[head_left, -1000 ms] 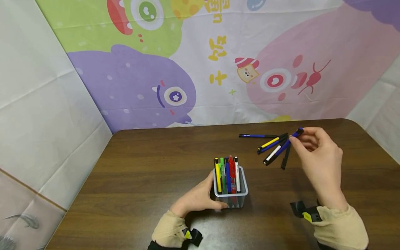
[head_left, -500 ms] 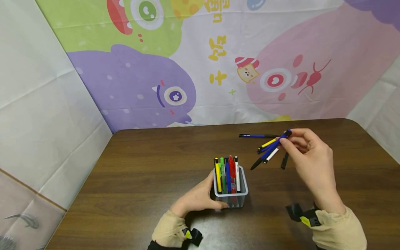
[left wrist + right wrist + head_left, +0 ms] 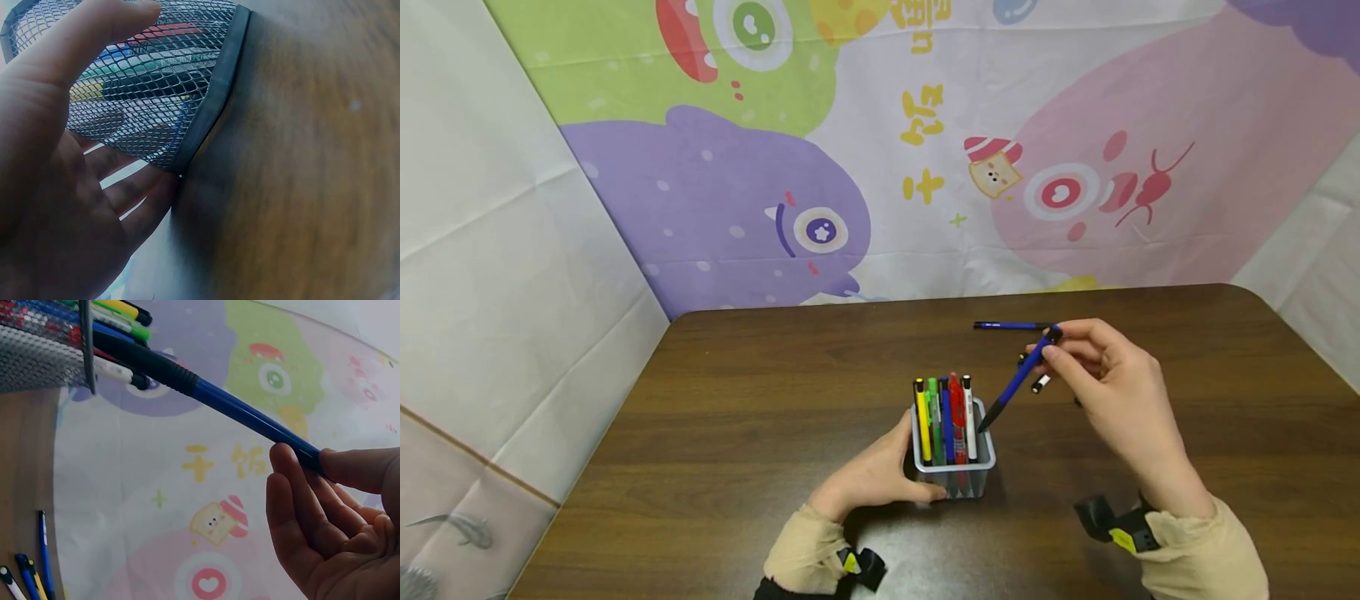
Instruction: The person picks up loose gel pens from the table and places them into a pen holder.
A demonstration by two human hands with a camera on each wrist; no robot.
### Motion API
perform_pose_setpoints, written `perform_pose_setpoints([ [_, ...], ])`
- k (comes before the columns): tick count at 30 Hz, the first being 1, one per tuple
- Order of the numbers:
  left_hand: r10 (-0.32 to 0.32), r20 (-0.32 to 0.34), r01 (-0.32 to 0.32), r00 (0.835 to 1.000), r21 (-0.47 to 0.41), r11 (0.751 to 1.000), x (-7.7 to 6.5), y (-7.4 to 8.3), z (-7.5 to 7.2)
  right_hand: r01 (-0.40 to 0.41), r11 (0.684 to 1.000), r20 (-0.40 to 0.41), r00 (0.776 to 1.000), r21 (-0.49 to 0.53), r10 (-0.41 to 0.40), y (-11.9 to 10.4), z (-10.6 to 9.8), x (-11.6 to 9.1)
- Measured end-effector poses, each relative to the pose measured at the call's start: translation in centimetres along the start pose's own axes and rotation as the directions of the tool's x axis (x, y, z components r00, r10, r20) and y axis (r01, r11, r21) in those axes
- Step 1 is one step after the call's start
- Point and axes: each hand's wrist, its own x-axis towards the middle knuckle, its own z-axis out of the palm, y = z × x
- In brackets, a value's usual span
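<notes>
A square mesh pen holder (image 3: 953,482) stands upright on the table with several pens in it, among them a yellow pen (image 3: 923,425), a red pen (image 3: 957,421) and a white pen (image 3: 970,421). My left hand (image 3: 880,471) holds its left side, thumb in front and fingers around the back; the left wrist view shows the palm beside the mesh (image 3: 156,81). My right hand (image 3: 1120,392) pinches a blue pen (image 3: 1018,375) near its upper end, between thumb and fingertips. This pen slants down leftward, its black grip end (image 3: 150,365) at the holder's right rim.
Another blue pen (image 3: 1011,326) lies toward the table's back. Partly hidden behind my right hand are more loose pens, including a white one (image 3: 1041,383). A patterned cloth (image 3: 925,233) hangs behind the wooden table (image 3: 737,417).
My right hand has carried the blue pen leftward from above the loose pens to the holder's rim, and the pen now slants more steeply. My left hand and the holder have not moved.
</notes>
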Motion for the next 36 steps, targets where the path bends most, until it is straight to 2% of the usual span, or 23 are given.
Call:
perform_pose_setpoints([
  [4,-0.001,-0.002,0.001,1.000,0.010,1.000,0.0,0.0,0.0,0.015,1.000,0.069,0.997,-0.002,-0.015,-0.1,0.8,-0.1],
  [9,-0.004,0.004,0.004,1.000,0.003,1.000,0.0,0.1,-0.1,0.017,0.997,0.155,0.988,-0.071,-0.006,-0.1,2.0,-0.4],
  [21,0.020,0.009,-0.019,1.000,-0.022,1.000,0.1,0.1,-0.1,-0.059,0.985,0.305,0.946,-0.159,0.106,0.3,4.7,-0.9],
  [24,0.020,0.010,-0.019,1.000,-0.025,1.000,0.1,0.1,0.0,-0.059,0.981,0.321,0.940,-0.186,0.117,0.6,5.3,-1.0],
  [36,0.030,0.005,-0.030,1.000,-0.013,0.999,0.2,0.0,-0.1,-0.069,0.954,0.299,0.941,-0.291,0.159,1.1,6.1,-1.0],
])
